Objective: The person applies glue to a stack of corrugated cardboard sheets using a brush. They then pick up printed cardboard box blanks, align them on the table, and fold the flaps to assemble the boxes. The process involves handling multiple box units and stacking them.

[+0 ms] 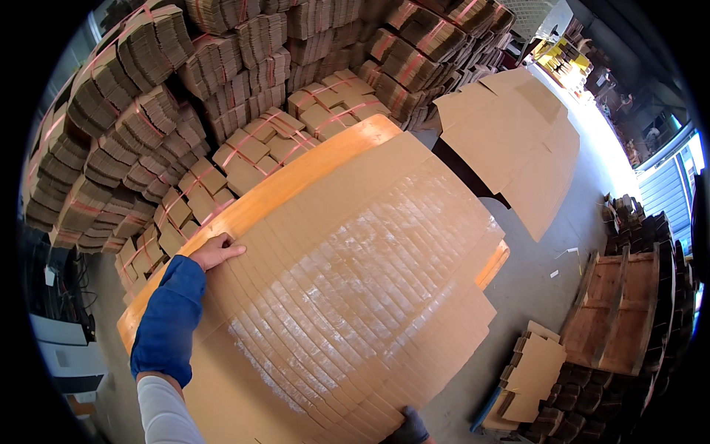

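Note:
Overlapping cardboard sheets point(259, 281) lie fanned out in front of me, their edges forming narrow strips smeared with something white and wet-looking. Beneath them is an orange-brown wooden tabletop point(325, 166). My left hand point(217, 251), bare below a blue sleeve cover, rests at the left edge of the sheets, its thumb stretched over the cardboard and apart from the other fingers. At the bottom of the view my right hand point(410, 428), in a dark glove, is beside the near right edge of the sheets. Most of that hand is cut off, and its fingers cannot be made out.
Bundled folded cardboard point(251, 152) tied with pink straps is stacked high at the left and back. A second pile of flat cardboard point(510, 133) stands at the far right. Wooden pallets point(614, 311) and cardboard pieces point(534, 374) are on the right, along the grey floor point(529, 255).

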